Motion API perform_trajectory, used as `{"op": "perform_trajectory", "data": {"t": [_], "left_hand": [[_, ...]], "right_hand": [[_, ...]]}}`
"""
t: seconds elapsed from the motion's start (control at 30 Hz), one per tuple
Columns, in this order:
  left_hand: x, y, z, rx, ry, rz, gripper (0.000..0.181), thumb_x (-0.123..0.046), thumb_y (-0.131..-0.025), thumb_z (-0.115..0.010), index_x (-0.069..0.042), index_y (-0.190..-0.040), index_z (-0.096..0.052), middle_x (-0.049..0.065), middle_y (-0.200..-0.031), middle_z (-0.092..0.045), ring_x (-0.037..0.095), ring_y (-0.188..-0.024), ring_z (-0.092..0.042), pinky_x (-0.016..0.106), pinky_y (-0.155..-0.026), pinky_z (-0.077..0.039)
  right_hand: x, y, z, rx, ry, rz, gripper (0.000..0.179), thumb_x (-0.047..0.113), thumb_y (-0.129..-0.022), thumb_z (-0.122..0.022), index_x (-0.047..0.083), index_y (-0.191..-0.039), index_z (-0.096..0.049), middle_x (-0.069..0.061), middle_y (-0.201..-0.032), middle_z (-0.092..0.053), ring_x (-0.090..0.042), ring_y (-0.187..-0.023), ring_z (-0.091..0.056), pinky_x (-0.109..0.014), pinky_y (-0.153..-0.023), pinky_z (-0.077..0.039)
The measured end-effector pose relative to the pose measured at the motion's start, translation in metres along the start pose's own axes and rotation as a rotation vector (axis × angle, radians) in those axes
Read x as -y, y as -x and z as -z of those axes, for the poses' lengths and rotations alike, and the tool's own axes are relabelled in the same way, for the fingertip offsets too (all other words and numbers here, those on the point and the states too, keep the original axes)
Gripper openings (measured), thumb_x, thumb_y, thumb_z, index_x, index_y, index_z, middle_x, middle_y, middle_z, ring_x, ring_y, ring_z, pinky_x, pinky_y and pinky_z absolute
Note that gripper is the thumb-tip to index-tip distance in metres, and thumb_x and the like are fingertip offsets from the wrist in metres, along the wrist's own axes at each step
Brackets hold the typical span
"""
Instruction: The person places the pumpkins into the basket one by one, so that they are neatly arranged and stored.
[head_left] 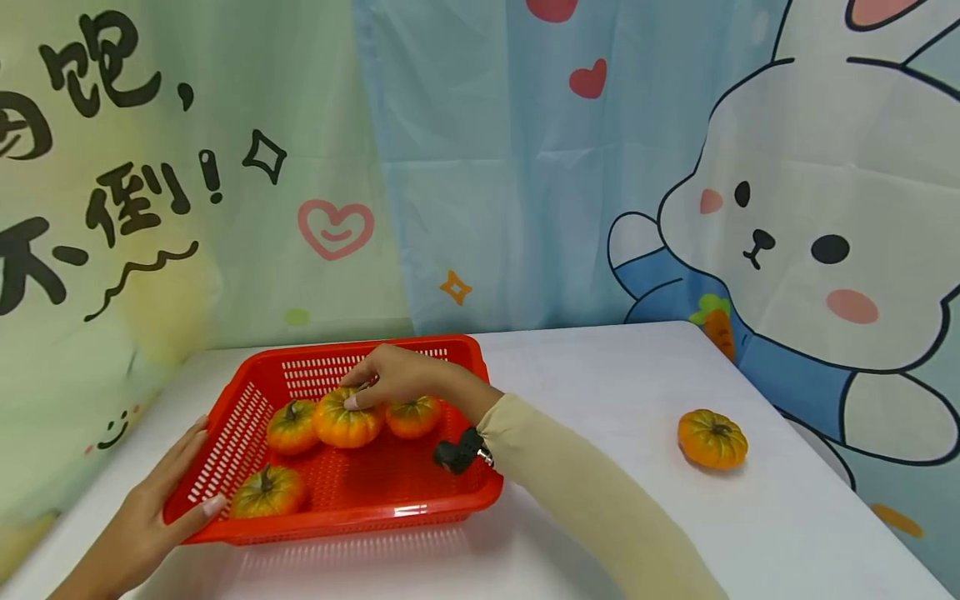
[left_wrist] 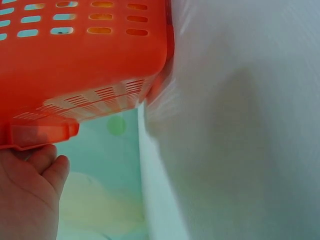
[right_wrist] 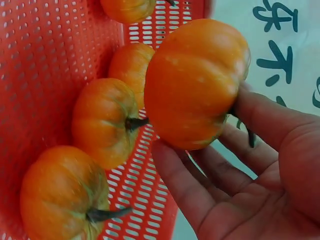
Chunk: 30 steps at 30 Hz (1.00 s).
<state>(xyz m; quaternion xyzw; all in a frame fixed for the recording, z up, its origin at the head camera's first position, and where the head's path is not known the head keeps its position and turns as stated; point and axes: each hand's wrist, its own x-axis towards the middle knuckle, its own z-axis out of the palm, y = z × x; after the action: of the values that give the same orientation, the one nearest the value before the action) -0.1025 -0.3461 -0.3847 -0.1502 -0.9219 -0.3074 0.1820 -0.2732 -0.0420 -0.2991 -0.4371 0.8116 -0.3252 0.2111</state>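
A red plastic basket with slotted walls stands on the white table. My right hand reaches over its back part and grips a small orange pumpkin between thumb and fingers, the stem turned towards the palm. Around it in the basket lie several others: one pumpkin at the left, another pumpkin at the right, and a pumpkin in the front left corner. At the basket's left end my left hand holds the rim, thumb over the front corner, fingers along the outside.
One more pumpkin sits by itself on the right side of the white table. Behind the table hangs a printed curtain with a cartoon rabbit. A black device is strapped at my right wrist.
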Motion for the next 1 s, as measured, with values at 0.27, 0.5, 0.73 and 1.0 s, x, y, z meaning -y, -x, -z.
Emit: {"op": "perform_trajectory", "data": {"t": [0.27,0.5,0.73,1.0], "left_hand": [[-0.001,0.000,-0.002,-0.015,0.016,-0.031,0.083,-0.006,-0.083,-0.070,-0.009,-0.154,-0.027,-0.011,-0.159,-0.019,-0.012,-0.128,-0.022,0.002,-0.085,-0.026],[0.000,0.000,-0.001,-0.020,0.003,-0.029,0.083,-0.006,-0.083,-0.071,-0.010,-0.154,-0.027,-0.012,-0.159,-0.019,-0.013,-0.127,-0.023,0.001,-0.084,-0.027],[0.001,-0.001,-0.001,-0.013,0.006,-0.012,0.084,-0.006,-0.084,-0.071,-0.011,-0.155,-0.027,-0.013,-0.159,-0.019,-0.013,-0.125,-0.025,0.002,-0.080,-0.030],[0.001,0.000,-0.001,-0.004,-0.004,0.005,0.084,-0.008,-0.084,-0.071,-0.011,-0.155,-0.026,-0.016,-0.158,-0.018,-0.014,-0.121,-0.026,0.002,-0.077,-0.032]], "right_hand": [[0.003,-0.010,-0.022,0.109,-0.051,-0.080,0.042,0.011,-0.090,-0.070,0.007,-0.131,-0.062,-0.005,-0.121,-0.066,-0.007,-0.099,-0.061,-0.025,-0.076,-0.052],[0.005,-0.017,-0.037,0.121,0.000,-0.090,0.042,0.013,-0.087,-0.074,0.003,-0.127,-0.064,-0.008,-0.118,-0.067,-0.008,-0.104,-0.062,-0.018,-0.076,-0.049],[0.003,-0.018,-0.041,0.184,-0.047,-0.168,0.044,0.013,-0.086,-0.074,0.001,-0.127,-0.063,-0.007,-0.116,-0.068,-0.006,-0.090,-0.063,-0.027,-0.070,-0.053],[-0.002,-0.014,-0.036,0.178,-0.019,-0.122,0.047,0.019,-0.086,-0.075,0.001,-0.128,-0.063,-0.005,-0.113,-0.070,-0.003,-0.090,-0.064,-0.028,-0.072,-0.053]]}}
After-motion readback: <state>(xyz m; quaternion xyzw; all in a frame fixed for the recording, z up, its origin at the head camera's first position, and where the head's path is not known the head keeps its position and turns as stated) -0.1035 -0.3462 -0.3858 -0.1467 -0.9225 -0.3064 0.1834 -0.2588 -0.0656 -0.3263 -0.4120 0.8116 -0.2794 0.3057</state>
